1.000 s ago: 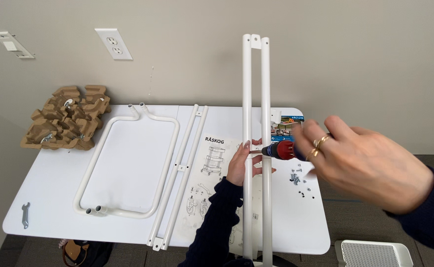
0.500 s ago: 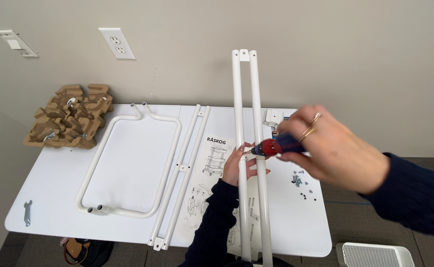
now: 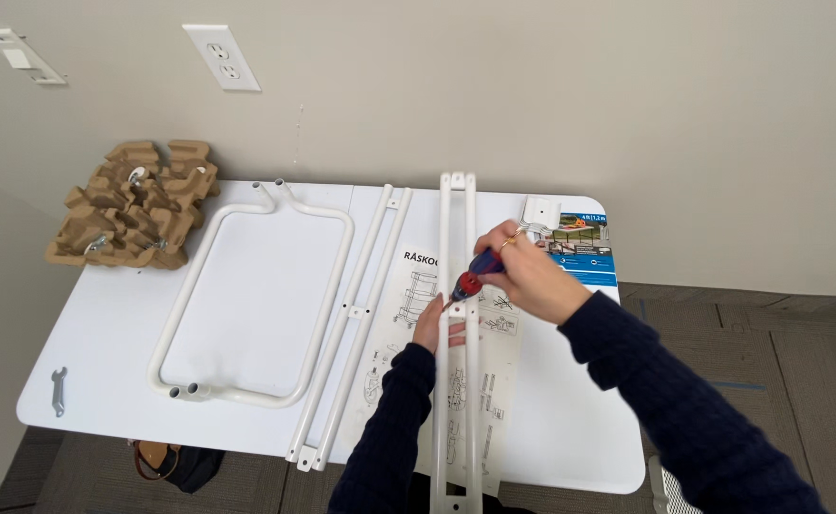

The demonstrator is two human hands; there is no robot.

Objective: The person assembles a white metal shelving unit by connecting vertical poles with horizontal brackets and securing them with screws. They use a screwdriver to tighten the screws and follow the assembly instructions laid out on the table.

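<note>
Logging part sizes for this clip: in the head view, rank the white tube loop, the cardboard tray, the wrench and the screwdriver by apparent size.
1. White tube loop
2. Cardboard tray
3. Screwdriver and wrench: too close to rank; the right hand hides part of the screwdriver.

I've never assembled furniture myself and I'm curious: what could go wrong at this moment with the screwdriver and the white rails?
The red-handled screwdriver in the right hand points close to the left hand; a slip might jab a finger. The pair of long white metal rails overhangs the white table's near edge, so pressure could tip or shift it. The small grey wrench lies near the table's edge and might get knocked off.
</note>
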